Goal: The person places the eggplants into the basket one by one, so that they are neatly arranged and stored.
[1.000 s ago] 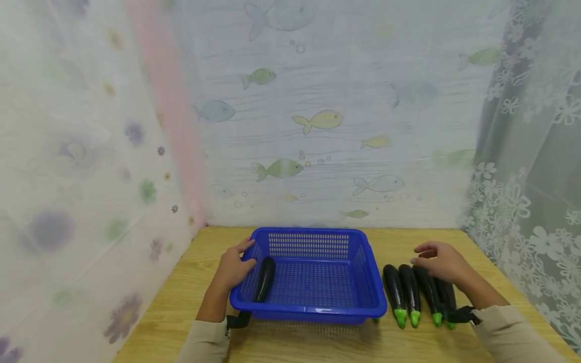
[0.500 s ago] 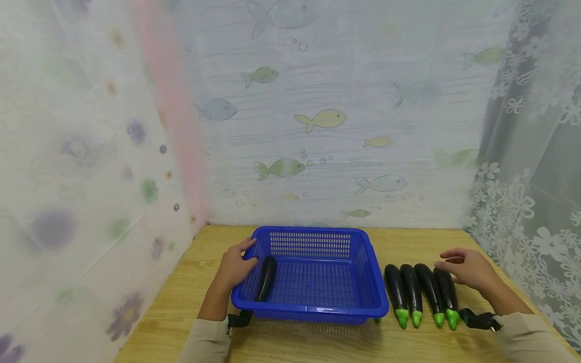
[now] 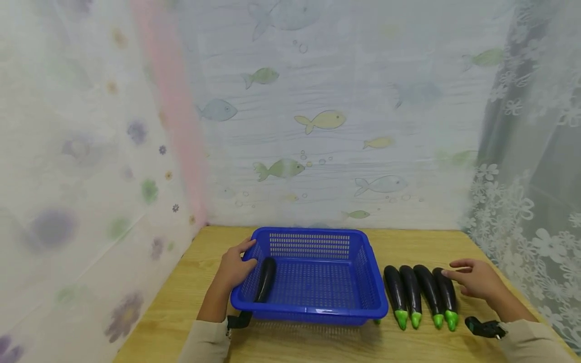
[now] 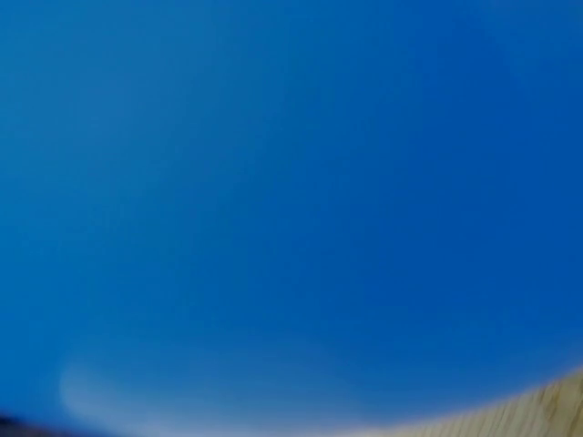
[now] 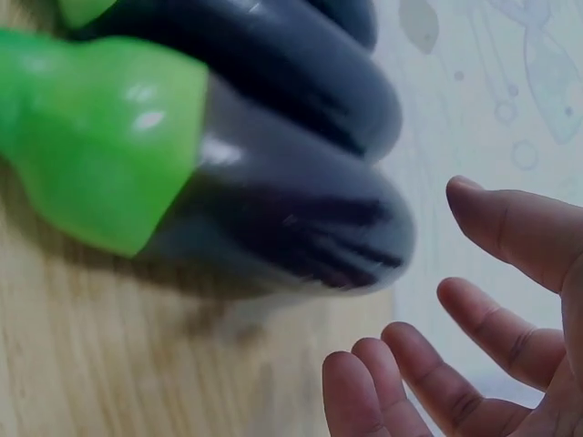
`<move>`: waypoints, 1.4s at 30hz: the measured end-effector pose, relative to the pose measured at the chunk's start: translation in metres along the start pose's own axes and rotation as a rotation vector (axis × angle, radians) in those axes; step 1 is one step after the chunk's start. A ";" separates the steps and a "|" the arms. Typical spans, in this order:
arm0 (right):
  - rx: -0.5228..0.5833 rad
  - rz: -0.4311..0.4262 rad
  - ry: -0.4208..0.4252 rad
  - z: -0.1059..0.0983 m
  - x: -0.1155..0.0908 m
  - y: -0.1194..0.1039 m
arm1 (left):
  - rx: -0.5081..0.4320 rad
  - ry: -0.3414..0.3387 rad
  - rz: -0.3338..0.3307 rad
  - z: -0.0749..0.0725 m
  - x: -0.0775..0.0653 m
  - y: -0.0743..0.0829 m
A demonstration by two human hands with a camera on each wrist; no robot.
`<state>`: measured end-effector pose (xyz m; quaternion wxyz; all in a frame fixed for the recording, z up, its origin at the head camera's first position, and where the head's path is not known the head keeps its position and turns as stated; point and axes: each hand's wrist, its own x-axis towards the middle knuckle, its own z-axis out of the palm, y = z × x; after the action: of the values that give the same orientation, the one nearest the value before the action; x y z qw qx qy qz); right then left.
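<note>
Right hand (image 3: 477,279): fingers spread, holding nothing, just beside the blunt end of the rightmost eggplant (image 3: 446,292). Three more eggplants (image 3: 412,290) line up next to it on the table (image 3: 422,348), right of the blue basket (image 3: 313,230). Inner eggplant (image 3: 266,280) lies by the basket's left wall. Left hand (image 3: 236,264) rests on that rim; can't tell if it's pinching.

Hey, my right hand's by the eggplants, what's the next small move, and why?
I'd probably curl the right hand's fingers round the rightmost eggplant. They look spread near its rounded end, not gripping it, while your left hand rests at the rim of the blue basket, where another eggplant lies.
</note>
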<state>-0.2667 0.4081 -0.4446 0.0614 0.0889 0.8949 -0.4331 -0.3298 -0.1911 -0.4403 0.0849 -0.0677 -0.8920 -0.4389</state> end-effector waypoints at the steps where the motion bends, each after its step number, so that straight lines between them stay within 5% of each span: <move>1: 0.003 0.008 -0.005 0.001 0.000 0.001 | 0.001 0.001 -0.004 0.000 -0.001 -0.001; 42: 0.063 0.061 -0.087 0.011 0.002 0.007 | 0.019 0.001 -0.002 -0.001 -0.002 0.003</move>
<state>-0.2673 0.4037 -0.4571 0.1107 0.0989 0.8742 -0.4623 -0.3271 -0.1904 -0.4380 0.0857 -0.0660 -0.8960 -0.4306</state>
